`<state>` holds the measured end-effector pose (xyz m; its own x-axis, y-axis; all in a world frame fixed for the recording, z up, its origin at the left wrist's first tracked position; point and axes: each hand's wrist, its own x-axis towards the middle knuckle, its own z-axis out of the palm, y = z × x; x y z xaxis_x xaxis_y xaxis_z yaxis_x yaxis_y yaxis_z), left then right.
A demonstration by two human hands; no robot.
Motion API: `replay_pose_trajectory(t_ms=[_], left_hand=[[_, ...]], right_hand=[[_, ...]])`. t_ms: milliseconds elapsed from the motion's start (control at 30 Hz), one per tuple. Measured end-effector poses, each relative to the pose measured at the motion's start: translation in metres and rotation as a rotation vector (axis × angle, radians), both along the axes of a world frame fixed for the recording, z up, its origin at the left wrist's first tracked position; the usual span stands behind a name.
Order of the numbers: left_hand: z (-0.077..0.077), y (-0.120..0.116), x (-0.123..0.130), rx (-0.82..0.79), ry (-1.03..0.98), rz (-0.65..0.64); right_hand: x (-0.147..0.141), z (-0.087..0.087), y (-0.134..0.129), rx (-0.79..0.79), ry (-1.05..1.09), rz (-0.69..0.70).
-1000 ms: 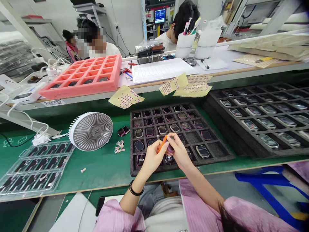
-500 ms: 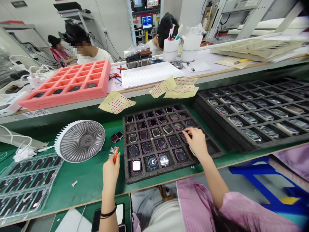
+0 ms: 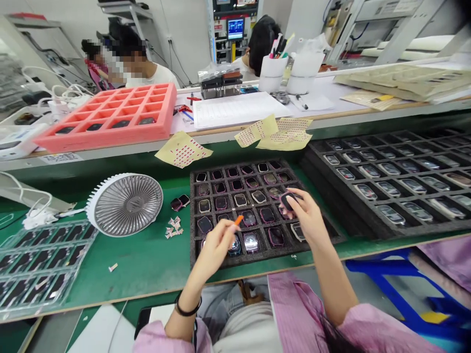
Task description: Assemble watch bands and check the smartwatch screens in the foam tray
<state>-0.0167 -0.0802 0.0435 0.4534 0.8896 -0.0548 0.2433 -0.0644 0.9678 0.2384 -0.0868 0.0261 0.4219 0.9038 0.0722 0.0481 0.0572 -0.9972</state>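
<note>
My left hand [image 3: 218, 245] is closed round a small orange stick-like tool [image 3: 239, 220], its tip pointing up and right over the tray. Most of that tool is hidden in my fingers. Held in my right hand [image 3: 302, 212] is a smartwatch body [image 3: 288, 200] with a dark face and a pinkish rim, raised above the right part of the tray. Below both hands lies the dark grey foam tray [image 3: 194, 252], with strapless watch bodies in its compartments. One watch [image 3: 250, 242] in the front row reflects bright light; a blue-rimmed watch beside it is partly covered by my left hand.
Left of the tray are a white fan [image 3: 125, 205], two loose watch bodies [image 3: 179, 201], small paper scraps [image 3: 173, 227] and a clear plastic tray [image 3: 79, 274]. Another foam tray [image 3: 331, 196] stands right. A pink foam tray [image 3: 167, 117] and sticker sheets [image 3: 184, 150] are on the shelf. Co-workers sit beyond.
My left hand has moved right from beside the scraps to over the tray, carrying the orange tool. My right hand now shows a watch body lifted from the tray.
</note>
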Motion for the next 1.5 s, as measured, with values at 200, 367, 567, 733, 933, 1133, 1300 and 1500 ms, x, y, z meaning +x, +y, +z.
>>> replay_pose_trajectory(t_ms=[200,367,567,733,933,1133,1300,1500], left_hand=[[0.009,-0.006,0.032,-0.071,-0.143,-0.091],[0.007,-0.005,0.026,-0.06,-0.14,-0.064],[0.007,-0.002,0.022,-0.074,-0.133,-0.082],[0.012,0.004,0.016,-0.181,-0.139,-0.185],[0.013,0.002,0.019,-0.158,-0.172,-0.17],[0.006,-0.002,0.027,-0.154,-0.257,-0.115],[0.005,0.003,0.032,-0.13,-0.274,0.01],[-0.002,0.006,0.032,-0.023,-0.192,0.082]], right_hand=[[-0.073,0.028,0.002,-0.017,0.578,0.407],[-0.085,0.02,0.006,0.006,0.656,0.458],[-0.085,0.02,0.005,0.01,0.626,0.488],[-0.082,0.018,0.003,-0.022,0.566,0.529],[-0.087,0.018,0.001,-0.046,0.67,0.574],[-0.096,0.02,0.002,-0.071,0.922,0.549],[-0.097,0.016,0.002,-0.026,0.815,0.429],[-0.092,0.007,-0.004,0.019,0.408,0.304]])
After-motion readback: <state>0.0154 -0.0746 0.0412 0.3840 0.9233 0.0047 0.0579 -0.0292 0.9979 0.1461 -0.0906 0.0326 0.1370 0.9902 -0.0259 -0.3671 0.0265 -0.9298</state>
